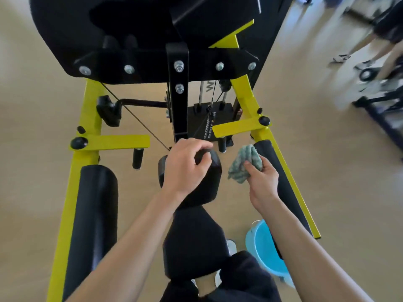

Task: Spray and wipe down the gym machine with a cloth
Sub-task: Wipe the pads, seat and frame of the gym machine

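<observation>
The gym machine (90, 101) has a yellow frame and black pads, and I look down on it from above. My left hand (185, 166) rests on top of the small black pad (209, 184) in the middle, fingers curled over its far edge. To its right, my right hand (261, 182) grips a bunched green cloth (244, 163), held in the air between that pad and the right arm pad (281, 175). A second black pad (194, 243) sits below the first. No spray bottle is visible.
A light blue bucket (261, 249) stands on the tan floor under my right forearm. A long black arm pad (93, 216) runs along the left frame rail. The weight stack (209, 125) lies ahead. Another person's legs (370, 51) and other equipment are at the upper right.
</observation>
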